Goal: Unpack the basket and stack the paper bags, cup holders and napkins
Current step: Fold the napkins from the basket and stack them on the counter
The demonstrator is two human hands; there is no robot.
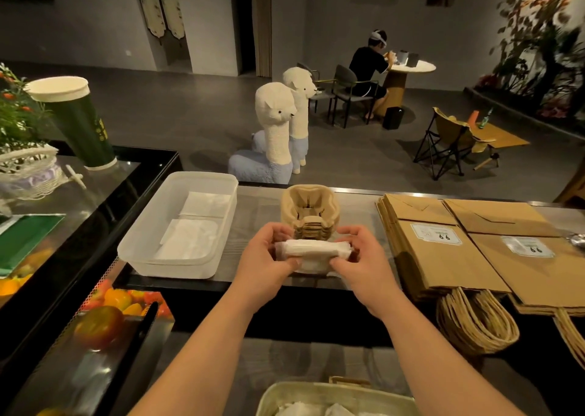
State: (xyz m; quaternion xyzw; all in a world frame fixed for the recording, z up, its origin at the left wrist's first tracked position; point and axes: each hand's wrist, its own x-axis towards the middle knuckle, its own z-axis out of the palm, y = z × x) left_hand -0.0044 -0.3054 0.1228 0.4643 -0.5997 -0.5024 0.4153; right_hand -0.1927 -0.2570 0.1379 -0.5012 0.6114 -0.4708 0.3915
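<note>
Dark counter with a grey wood-grain top fills the lower half of the view, facing a dim café floor. Nearest, at 6 o'clock, the rim of a metal basket (316, 387) shows at the bottom edge, with white packets lying inside. Just beyond it both forearms reach forward. The left hand (264, 259) and right hand (364, 265) meet at the centre and hold a stack of napkins (311, 251) between them, just above the counter's near edge. On each hand the thumb pinches the near side and the curled fingers wrap the far side. Directly behind the napkins, toward 12 o'clock, stands a nested stack of cup holders (308, 205) in brown pulp. At 10 o'clock sits a translucent plastic tub (177, 268) with flat white napkin packs (190, 240) on its bottom. At 3 o'clock two piles of paper bags (443, 263) lie flat, labels up, their twisted handles hanging over the near edge. At 8 o'clock a tomato (98, 327) rests on a lower shelf. Farther, at 10 o'clock, a tall green cup (79, 124) stands on a glass case. Beyond the counter, at 12 o'clock, are two alpaca figures (278, 130), and farther back at 1 o'clock a person (368, 70) sits at a round table (418, 67).
</note>
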